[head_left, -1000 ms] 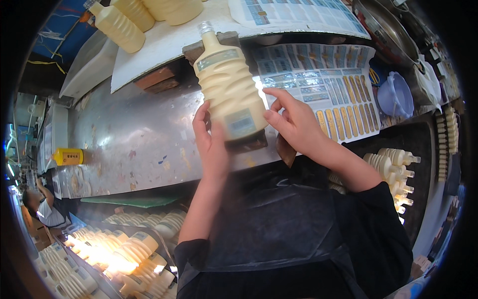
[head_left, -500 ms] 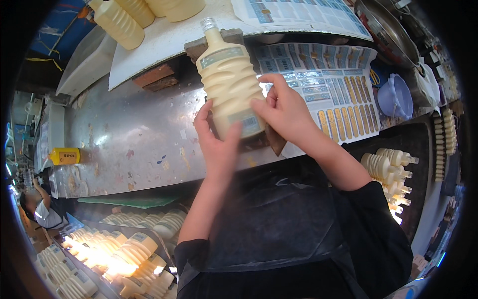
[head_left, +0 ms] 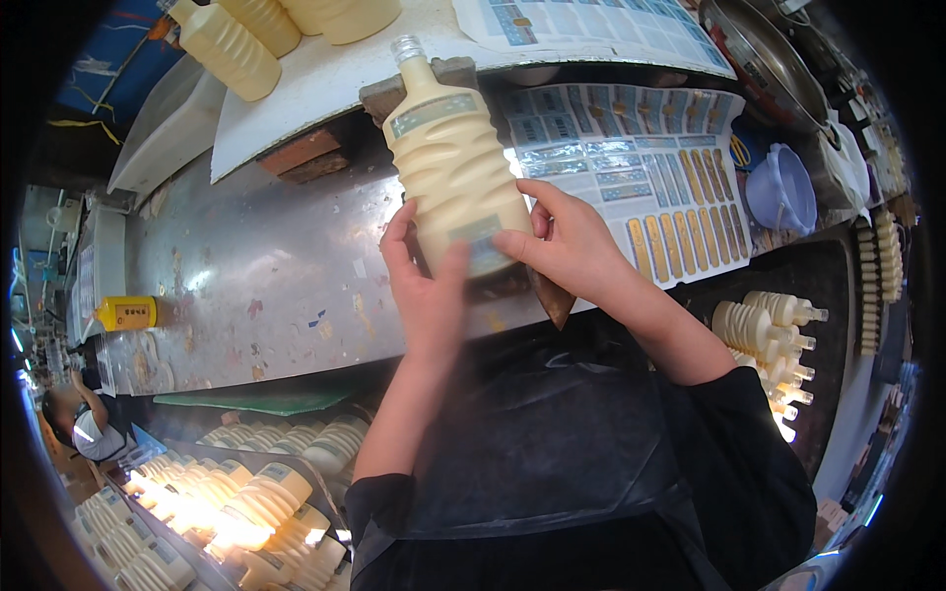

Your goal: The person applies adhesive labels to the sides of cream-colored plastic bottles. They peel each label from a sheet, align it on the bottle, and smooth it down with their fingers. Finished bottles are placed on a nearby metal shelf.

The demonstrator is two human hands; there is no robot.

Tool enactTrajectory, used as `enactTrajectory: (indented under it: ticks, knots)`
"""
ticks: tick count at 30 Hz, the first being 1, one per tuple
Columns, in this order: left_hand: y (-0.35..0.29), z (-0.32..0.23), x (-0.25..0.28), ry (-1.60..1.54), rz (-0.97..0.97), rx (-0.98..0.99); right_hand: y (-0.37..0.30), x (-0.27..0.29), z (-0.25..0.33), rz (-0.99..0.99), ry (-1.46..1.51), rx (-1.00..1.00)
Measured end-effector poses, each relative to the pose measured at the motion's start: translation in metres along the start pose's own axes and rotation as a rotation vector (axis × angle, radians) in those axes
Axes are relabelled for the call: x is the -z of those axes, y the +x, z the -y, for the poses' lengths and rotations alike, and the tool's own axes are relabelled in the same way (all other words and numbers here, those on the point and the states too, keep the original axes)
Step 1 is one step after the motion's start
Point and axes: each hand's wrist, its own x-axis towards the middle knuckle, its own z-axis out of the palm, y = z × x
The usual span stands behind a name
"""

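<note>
A cream bottle [head_left: 445, 163] with wavy ridges lies tilted in front of me, its clear threaded neck pointing away and resting in a notched block [head_left: 453, 75]. One blue-grey label [head_left: 434, 113] is on its shoulder. Another label [head_left: 477, 232] sits near its base, partly under my thumbs. My left hand [head_left: 426, 295] grips the bottle's lower left side, its thumb smeared by motion over the lower label. From the other side my right hand [head_left: 572, 241] holds the lower right edge, fingers curled beside it and thumb pressed at the label's right end.
Sheets of blue and gold labels [head_left: 641, 177] lie to the right, near a lilac bucket [head_left: 781, 189]. A yellow bottle [head_left: 128, 312] lies on the metal table [head_left: 246, 335] at left. More cream bottles [head_left: 266, 497] fill crates at lower left, and others [head_left: 754, 330] are at right.
My right hand has slid a little lower along the bottle's side, its thumb now nearer the base. The left hand still grips the left side, its thumb moving over the lower label.
</note>
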Motion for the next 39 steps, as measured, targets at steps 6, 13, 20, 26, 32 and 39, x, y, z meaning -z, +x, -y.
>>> enactTrajectory:
  ticks: [6, 13, 20, 26, 32, 39]
  knots:
    - [0.0, 0.001, -0.001, -0.009, -0.007, -0.001, 0.0, 0.0, 0.0, 0.004, 0.008, -0.012]
    - [0.0, 0.003, -0.001, 0.005, -0.012, -0.004, 0.0, 0.001, 0.001, 0.007, 0.016, -0.024]
    - [-0.001, 0.002, -0.001, -0.019, -0.014, -0.008, -0.001, -0.002, 0.0, -0.011, 0.016, -0.016]
    - [0.001, 0.006, 0.002, -0.009, -0.007, -0.01, 0.0, -0.002, -0.001, -0.013, -0.009, 0.004]
    - [0.0, 0.011, 0.009, -0.152, 0.041, 0.005, 0.001, 0.002, -0.005, 0.048, 0.143, -0.034]
    - [-0.001, 0.008, 0.009, -0.053, 0.052, -0.005, -0.001, -0.002, -0.002, 0.013, 0.061, -0.012]
